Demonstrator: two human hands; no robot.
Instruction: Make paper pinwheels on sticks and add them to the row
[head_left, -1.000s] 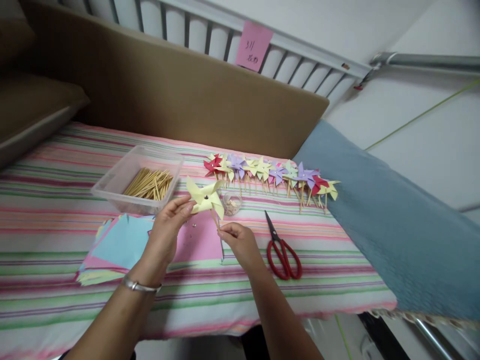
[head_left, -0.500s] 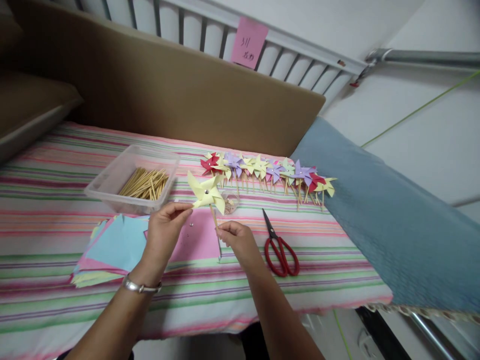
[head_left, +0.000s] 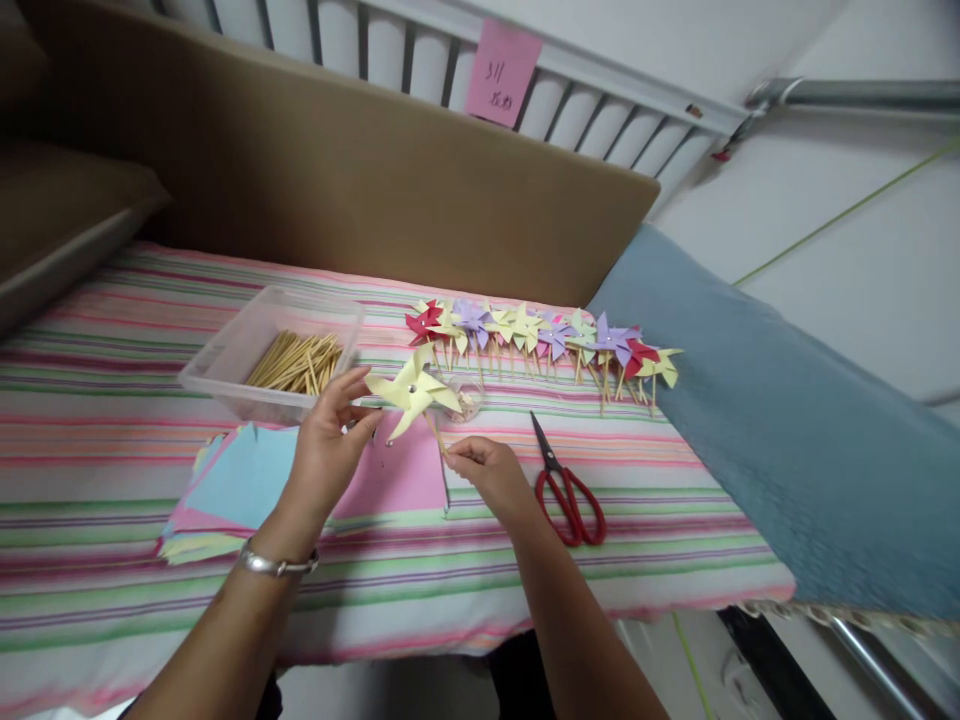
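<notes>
I hold a yellow paper pinwheel [head_left: 411, 392] above the striped table. My right hand [head_left: 487, 475] pinches the lower end of its wooden stick. My left hand [head_left: 326, 445] touches the pinwheel's left blade with spread fingertips; a metal bracelet sits on that wrist. Under the pinwheel lies a pink paper square [head_left: 397, 478] with a small pin on it. A little clear cup [head_left: 469, 402] stands just behind the pinwheel.
A clear plastic box of wooden sticks [head_left: 277, 355] stands at back left. A stack of coloured paper squares [head_left: 232, 490] lies left. Red-handled scissors [head_left: 566, 485] lie right. A row of finished pinwheels [head_left: 540, 340] lines the back. Blue cloth [head_left: 787, 440] covers the right side.
The pinwheel has turned, its blades now lying flatter. My left hand's fingers have opened out and moved up along its left blade. My right hand stays on the stick.
</notes>
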